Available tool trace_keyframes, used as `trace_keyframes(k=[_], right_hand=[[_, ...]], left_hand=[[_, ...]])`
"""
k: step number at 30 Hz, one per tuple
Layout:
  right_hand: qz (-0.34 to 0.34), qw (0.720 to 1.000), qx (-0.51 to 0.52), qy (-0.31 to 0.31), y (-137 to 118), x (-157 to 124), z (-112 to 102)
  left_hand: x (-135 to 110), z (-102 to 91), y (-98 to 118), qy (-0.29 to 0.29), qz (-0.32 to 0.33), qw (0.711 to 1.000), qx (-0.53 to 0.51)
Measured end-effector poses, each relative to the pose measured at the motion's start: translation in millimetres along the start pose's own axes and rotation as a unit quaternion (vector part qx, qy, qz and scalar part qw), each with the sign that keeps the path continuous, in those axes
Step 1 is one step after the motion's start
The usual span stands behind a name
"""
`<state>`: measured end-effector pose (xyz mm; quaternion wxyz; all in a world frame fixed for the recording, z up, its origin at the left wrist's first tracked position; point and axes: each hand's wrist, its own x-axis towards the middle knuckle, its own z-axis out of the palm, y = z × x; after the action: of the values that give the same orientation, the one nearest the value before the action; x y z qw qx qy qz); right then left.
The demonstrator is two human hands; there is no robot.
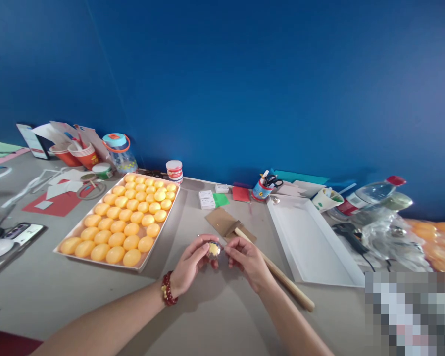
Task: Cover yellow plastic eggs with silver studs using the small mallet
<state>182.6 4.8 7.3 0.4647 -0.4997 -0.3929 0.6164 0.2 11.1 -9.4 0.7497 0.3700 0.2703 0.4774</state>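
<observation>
In the head view, both hands meet low over the grey desk (215, 306). The left hand (190, 262), with a red bead bracelet (167, 288) at the wrist, curls its fingers (203, 243) closed around a small round piece with a yellow centre (214, 249). The right hand (246, 259) pinches the same piece from the other side, its fingers (232, 248) closed on its edge. So the piece sits between the two sets of fingers, held just above the desk.

Well to the left of the fingers lies a white tray (159, 237) filled with rows of orange-yellow balls (127, 217). Just beyond the fingers lies a brown cardboard piece (222, 220), and a wooden stick (281, 279) runs from there past the right hand, passing close beside it. To the right of the fingers stands an empty-looking white tray (311, 242). Farther off, near the blue wall (244, 74), stand a small red-and-white jar (174, 171), a cup with scissors (264, 187) and a clear plastic bottle (378, 190). Far left, red paper cups (77, 154) stand among paper scraps.
</observation>
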Motion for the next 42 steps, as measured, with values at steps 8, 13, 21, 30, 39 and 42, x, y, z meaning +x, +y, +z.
trace_keyframes(k=[8, 13, 21, 30, 39, 42], right_hand=[[0.006, 0.998, 0.066, 0.014, 5, -5, -6], [-0.001, 0.999, 0.043, 0.023, 6, -6, -10], [-0.108, 0.98, -0.161, 0.055, 12, -6, -14], [-0.183, 0.937, -0.291, 0.07, 11, -10, -13], [-0.177, 0.947, -0.255, 0.078, 3, -15, -10], [-0.115, 0.985, -0.123, 0.047, 0, -19, -5]], left_hand=[[-4, -0.4, 1, -0.027, -0.028, 0.998, 0.049], [-4, 0.9, 3, -0.049, -0.024, 0.997, 0.052], [-7, 1.1, 2, -0.058, -0.066, 0.993, 0.073], [-8, 2.1, 4, -0.065, -0.059, 0.992, 0.092], [-7, 2.4, 5, -0.066, -0.033, 0.992, 0.099], [-4, 1.4, 4, -0.062, 0.004, 0.993, 0.096]])
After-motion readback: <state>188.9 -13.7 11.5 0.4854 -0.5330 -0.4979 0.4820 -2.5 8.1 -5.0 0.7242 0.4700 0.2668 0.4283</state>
